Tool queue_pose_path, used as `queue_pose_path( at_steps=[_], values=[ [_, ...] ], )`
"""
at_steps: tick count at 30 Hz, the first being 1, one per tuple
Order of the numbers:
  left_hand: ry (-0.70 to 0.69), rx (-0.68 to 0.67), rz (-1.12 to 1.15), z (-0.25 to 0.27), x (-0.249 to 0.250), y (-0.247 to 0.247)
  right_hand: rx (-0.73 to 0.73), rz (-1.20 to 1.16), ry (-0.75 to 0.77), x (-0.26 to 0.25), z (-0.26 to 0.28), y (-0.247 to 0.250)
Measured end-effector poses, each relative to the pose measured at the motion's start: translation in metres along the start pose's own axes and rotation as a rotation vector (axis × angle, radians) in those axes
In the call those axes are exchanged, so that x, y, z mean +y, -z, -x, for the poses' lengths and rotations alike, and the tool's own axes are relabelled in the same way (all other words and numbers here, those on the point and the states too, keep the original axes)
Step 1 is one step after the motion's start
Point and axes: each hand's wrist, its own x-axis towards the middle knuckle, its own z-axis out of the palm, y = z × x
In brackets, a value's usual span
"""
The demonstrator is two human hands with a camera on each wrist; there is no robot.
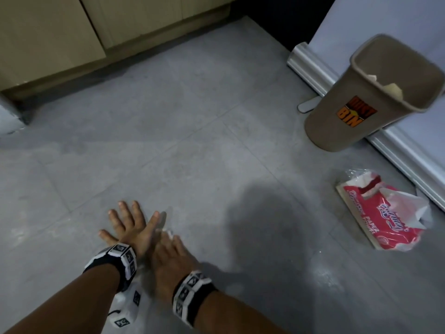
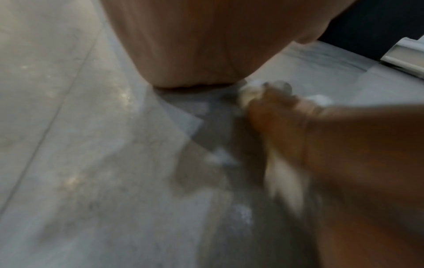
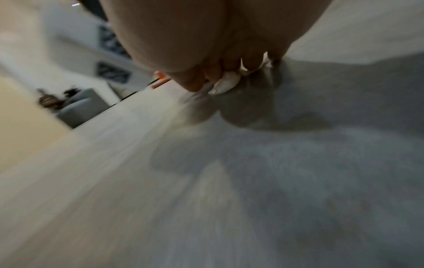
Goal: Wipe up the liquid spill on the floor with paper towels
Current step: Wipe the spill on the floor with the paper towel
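- The wad of paper towel (image 1: pixel 168 231) sits on the grey floor (image 1: pixel 216 141) under the right hand (image 1: pixel 172 251); only a white scrap shows past the fingertips in the head view. The right wrist view shows the fingers (image 3: pixel 201 72) curled round the white wad (image 3: pixel 226 82), so this hand grips it, pressed low to the tile.
- The left hand (image 1: pixel 127 225) lies flat on the floor just to the left of the wad, fingers spread and straight, holding nothing. Its wrist crosses close to the right one; the two hands touch or nearly touch.
- The wad is too crumpled to show a long axis. The right hand is plainly the nearer one, being on it.
- No clear puddle shows. Pale, dull streaks on the floor (image 1: pixel 322 273) lie to the right of the wad, and fainter marks to its left; whether they are wet I cannot tell.
- The red pack of paper towels (image 1: pixel 380 218) lies well to the right of the wad, a loose sheet sticking out of it.
- The brown bin (image 1: pixel 361 112) stands beyond the pack, far right of the wad, against a white appliance (image 1: pixel 397 20); crumpled paper is inside.
- Judgement: a sweep to the right has bare floor ahead; to the left, the flat left hand is in the way.
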Motion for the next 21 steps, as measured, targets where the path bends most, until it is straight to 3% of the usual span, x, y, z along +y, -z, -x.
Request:
queue_pose_path(
  at_steps=[2, 4, 8, 12, 16, 19, 21],
  values=[
    [0.001, -0.023, -0.017, -0.003, -0.004, 0.0, -0.003, 0.152, 0.118, 0.003, 0.01, -0.006],
    [0.005, -0.005, -0.006, -0.002, -0.002, -0.002, 0.003, 0.239, 0.135, 0.026, 0.01, 0.008],
    [0.021, 0.051, 0.029, 0.0, 0.005, -0.003, 0.12, 0.004, -0.13, 0.032, -0.021, 0.036],
    [0.011, -0.023, 0.016, -0.007, -0.005, -0.003, 0.13, -0.028, 0.076, -0.013, 0.018, -0.004],
    [-0.003, 0.017, 0.004, -0.007, -0.003, -0.005, 0.255, 0.051, 0.131, 0.056, 0.071, -0.022],
    [-0.011, 0.158, 0.046, -0.005, 0.002, -0.01, 0.366, 0.024, -0.176, 0.121, 0.049, 0.007],
    [0.011, 0.132, 0.056, -0.003, 0.003, -0.011, 0.339, -0.002, -0.387, 0.119, 0.014, 0.032]
  ],
)
